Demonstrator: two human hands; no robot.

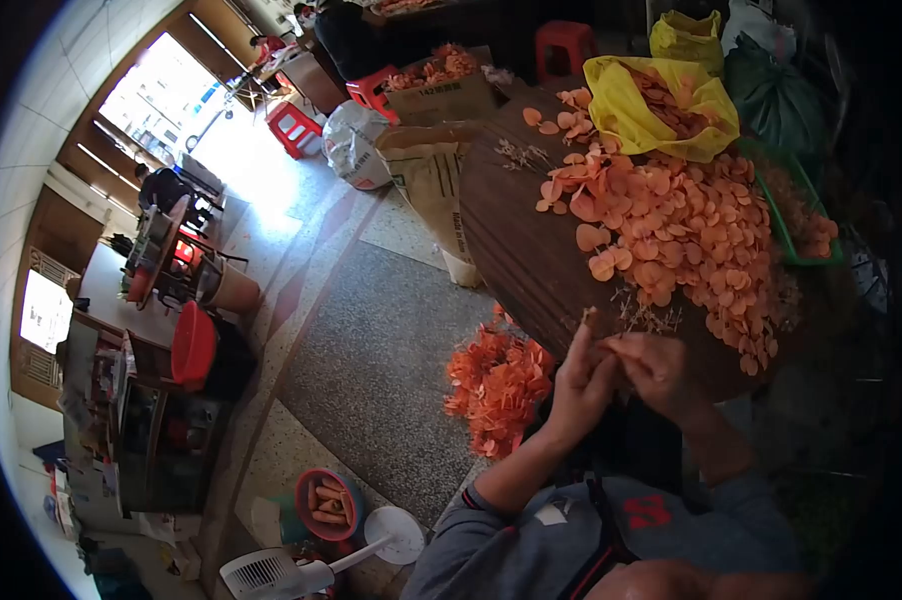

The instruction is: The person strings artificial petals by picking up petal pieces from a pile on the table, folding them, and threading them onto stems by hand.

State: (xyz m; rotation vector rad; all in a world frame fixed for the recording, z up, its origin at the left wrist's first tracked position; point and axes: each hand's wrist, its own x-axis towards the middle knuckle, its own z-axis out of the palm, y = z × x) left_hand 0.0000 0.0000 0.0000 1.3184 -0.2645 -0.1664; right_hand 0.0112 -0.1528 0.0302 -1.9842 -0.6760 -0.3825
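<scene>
We hold our left hand [583,385] and right hand [659,362] close together at the near edge of the round brown surface [511,225]. The fingers of both hands are bent inward, with the right ones drawn in toward the left; we cannot tell whether they grasp anything, since whatever may lie between them is too small to make out. Just beyond our hands, thin pale sprigs [643,312] lie on the surface. The heap of round orange leaves [686,215] spreads beyond them, across the right part of the surface. More orange pieces fill an open yellow plastic bag [614,112] at its far side, and a green basket [779,225] sits to the right of the heap. A bright orange bunch [499,385] is left of our hands, beside the surface.
</scene>
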